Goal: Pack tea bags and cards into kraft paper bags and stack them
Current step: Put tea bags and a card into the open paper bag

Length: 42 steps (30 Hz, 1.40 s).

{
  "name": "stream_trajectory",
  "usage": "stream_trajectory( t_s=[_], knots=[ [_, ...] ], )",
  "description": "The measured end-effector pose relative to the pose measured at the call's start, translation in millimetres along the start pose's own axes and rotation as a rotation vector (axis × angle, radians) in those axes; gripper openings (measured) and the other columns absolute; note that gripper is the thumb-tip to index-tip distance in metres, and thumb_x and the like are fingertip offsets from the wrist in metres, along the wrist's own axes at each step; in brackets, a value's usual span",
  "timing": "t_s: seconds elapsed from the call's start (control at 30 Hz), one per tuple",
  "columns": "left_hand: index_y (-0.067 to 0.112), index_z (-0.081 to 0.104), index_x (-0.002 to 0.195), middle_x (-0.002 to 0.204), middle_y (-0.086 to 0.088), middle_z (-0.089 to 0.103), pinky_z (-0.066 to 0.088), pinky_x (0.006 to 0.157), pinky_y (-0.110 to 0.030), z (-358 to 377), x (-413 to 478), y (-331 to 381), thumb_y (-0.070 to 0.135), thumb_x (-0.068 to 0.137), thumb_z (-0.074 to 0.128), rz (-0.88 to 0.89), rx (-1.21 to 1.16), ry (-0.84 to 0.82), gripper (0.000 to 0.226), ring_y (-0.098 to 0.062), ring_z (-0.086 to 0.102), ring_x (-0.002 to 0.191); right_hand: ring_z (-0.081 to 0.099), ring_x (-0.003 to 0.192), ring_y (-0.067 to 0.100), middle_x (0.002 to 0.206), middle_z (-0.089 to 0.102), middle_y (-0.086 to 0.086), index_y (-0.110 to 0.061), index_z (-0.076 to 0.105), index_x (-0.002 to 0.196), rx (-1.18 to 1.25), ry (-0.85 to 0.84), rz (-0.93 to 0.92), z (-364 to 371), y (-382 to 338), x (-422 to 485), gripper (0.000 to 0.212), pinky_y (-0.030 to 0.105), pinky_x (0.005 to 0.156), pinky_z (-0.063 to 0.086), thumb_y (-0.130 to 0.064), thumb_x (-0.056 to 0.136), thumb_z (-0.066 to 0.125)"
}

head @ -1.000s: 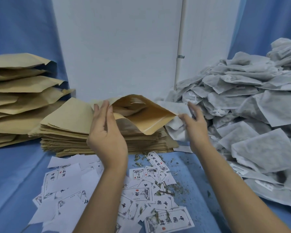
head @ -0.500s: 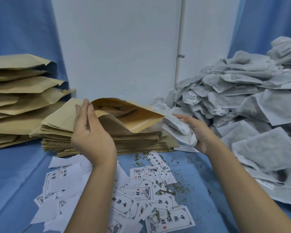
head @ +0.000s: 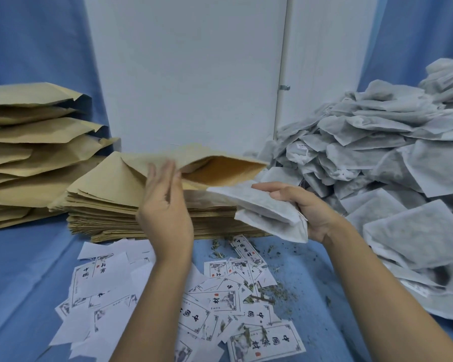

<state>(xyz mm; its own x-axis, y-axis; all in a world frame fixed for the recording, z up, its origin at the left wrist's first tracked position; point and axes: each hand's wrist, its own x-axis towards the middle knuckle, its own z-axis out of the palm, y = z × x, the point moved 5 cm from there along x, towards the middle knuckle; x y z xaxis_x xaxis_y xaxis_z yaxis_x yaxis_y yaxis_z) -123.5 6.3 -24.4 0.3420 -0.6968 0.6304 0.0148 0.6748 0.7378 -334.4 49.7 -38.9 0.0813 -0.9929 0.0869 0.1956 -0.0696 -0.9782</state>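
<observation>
My left hand (head: pixel 165 205) holds up the top flap of a kraft paper bag (head: pixel 220 168), so its mouth gapes toward the right. This bag lies on top of a flat stack of empty kraft bags (head: pixel 110 205). My right hand (head: pixel 306 207) grips two white tea bags (head: pixel 267 212), their front corner just at the open mouth. Printed white cards (head: pixel 220 301) lie scattered on the blue cloth in front of the stack. A big heap of tea bags (head: pixel 392 163) fills the right side.
A tall pile of filled kraft bags (head: pixel 32 152) stands at the far left. A white wall panel (head: pixel 183 74) rises behind the stack. Loose tea leaves (head: pixel 280 293) are strewn over the blue cloth (head: pixel 24 270) among the cards.
My right hand has pulled two tea bags off the heap and brought them to the bag's mouth. My left hand has lifted the flap higher and shifted right.
</observation>
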Motion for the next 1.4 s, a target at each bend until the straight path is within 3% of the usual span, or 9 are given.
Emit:
stream_trajectory(
  t_s=[0.13,0.33,0.53,0.73,0.9,1.07,1.2,1.33,1.4],
  knots=[
    [0.015,0.061,0.12,0.115,0.014,0.056,0.03,0.1,-0.003,7.0,-8.9,-5.2,0.012,0.091,0.06,0.077,0.152,-0.156,0.029,-0.009,0.05,0.125,0.069,0.092,0.012,0.105,0.073,0.002,-0.021,0.078,0.095,0.098,-0.014,-0.004,16.0,-14.2,5.1,0.024,0.022,0.072,0.056,-0.015,0.076,0.064],
    [0.017,0.068,0.117,0.118,0.004,0.067,0.044,0.097,-0.025,4.0,-8.1,-10.7,0.02,0.093,0.057,0.05,0.257,-0.159,0.026,-0.011,0.058,0.116,0.071,0.078,0.014,0.099,0.074,0.007,-0.016,0.079,0.091,0.028,0.099,0.071,20.8,-16.3,8.4,0.022,0.027,0.063,0.059,-0.014,0.086,0.058],
    [0.021,0.069,0.115,0.113,0.01,0.068,0.035,0.081,0.004,0.3,-0.7,-8.1,0.024,0.094,0.056,-0.061,0.167,-0.071,0.025,0.0,0.059,0.105,0.068,0.088,0.014,0.112,0.07,0.01,-0.011,0.071,0.113,-0.036,0.139,0.062,20.3,-9.4,9.0,0.028,0.022,0.063,0.054,-0.013,0.088,0.056],
    [0.019,0.069,0.114,0.111,0.009,0.068,0.04,0.088,-0.006,1.9,-4.3,-5.0,0.025,0.093,0.058,-0.015,0.165,-0.079,0.024,-0.003,0.06,0.107,0.07,0.063,0.022,0.084,0.071,0.017,0.004,0.061,0.111,0.151,0.265,0.226,15.4,2.2,4.5,0.027,0.032,0.052,0.059,-0.011,0.09,0.053],
    [0.01,0.069,0.114,0.113,0.0,0.068,0.041,0.097,-0.02,12.8,-13.7,5.3,0.016,0.091,0.062,0.205,0.318,-0.24,0.025,-0.012,0.06,0.111,0.07,0.082,0.024,0.102,0.068,0.02,0.006,0.057,0.118,0.423,0.39,0.022,13.0,-12.8,11.6,0.029,0.032,0.069,0.06,-0.011,0.096,0.049],
    [0.008,0.073,0.105,0.103,-0.001,0.072,0.049,0.087,-0.025,18.4,-22.3,18.4,0.017,0.088,0.064,0.3,0.303,-0.18,0.021,-0.013,0.066,0.099,0.061,0.089,0.023,0.1,0.065,0.018,0.004,0.056,0.108,0.046,0.457,0.015,31.7,-13.9,30.9,0.023,0.035,0.084,0.051,0.006,0.094,0.038],
    [0.009,0.075,0.1,0.098,0.001,0.073,0.055,0.082,-0.031,26.7,-31.7,25.0,0.019,0.088,0.063,0.382,0.316,-0.183,0.02,-0.013,0.068,0.094,0.057,0.058,0.011,0.054,0.062,-0.003,-0.012,0.054,0.07,-0.015,0.404,0.01,66.4,-15.2,50.2,0.036,0.022,0.057,0.047,0.002,0.095,0.033],
    [0.013,0.074,0.104,0.102,0.004,0.072,0.053,0.086,-0.03,22.5,-26.7,16.8,0.024,0.089,0.06,0.265,0.286,-0.18,0.023,-0.007,0.064,0.097,0.059,0.1,0.028,0.11,0.062,0.013,-0.015,0.057,0.088,-0.333,0.494,0.05,61.2,-17.3,59.0,0.027,0.03,0.079,0.047,-0.006,0.1,0.034],
    [0.014,0.074,0.104,0.102,0.005,0.072,0.052,0.086,-0.029,20.5,-23.7,14.6,0.024,0.089,0.06,0.262,0.287,-0.175,0.023,-0.005,0.062,0.096,0.056,0.11,0.032,0.118,0.061,0.017,-0.003,0.061,0.104,-0.86,0.531,0.033,56.2,-24.8,54.0,0.026,0.032,0.082,0.046,-0.005,0.097,0.036]
  ],
)
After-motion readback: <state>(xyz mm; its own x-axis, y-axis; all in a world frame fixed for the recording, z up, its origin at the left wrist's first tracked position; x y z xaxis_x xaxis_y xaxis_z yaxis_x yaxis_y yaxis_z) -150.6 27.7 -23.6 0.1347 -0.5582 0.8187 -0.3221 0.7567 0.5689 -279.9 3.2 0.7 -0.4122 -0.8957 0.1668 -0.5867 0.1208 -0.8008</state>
